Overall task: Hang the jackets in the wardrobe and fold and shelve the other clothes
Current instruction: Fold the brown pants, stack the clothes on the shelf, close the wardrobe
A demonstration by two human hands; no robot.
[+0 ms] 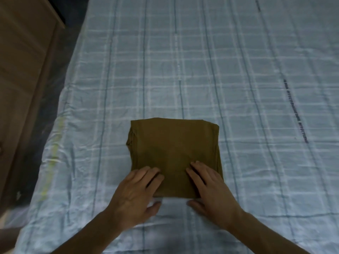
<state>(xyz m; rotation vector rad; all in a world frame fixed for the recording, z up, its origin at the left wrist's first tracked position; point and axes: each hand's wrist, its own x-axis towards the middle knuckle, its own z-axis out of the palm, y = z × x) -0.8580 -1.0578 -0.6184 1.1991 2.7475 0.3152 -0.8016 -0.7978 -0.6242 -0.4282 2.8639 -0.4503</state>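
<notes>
An olive-brown garment (174, 145), folded into a neat square, lies on the bed near its front edge. My left hand (135, 195) lies flat on the garment's near left corner, fingers straight on the cloth and thumb on the sheet. My right hand (211, 189) mirrors it on the near right part, fingers spread on the fabric and thumb below its front fold. Neither hand grips the cloth.
The bed is covered by a light blue checked sheet (201, 70) that fills most of the view. A brown wooden piece of furniture (22, 70) stands along the left side, with a narrow dark gap between it and the bed.
</notes>
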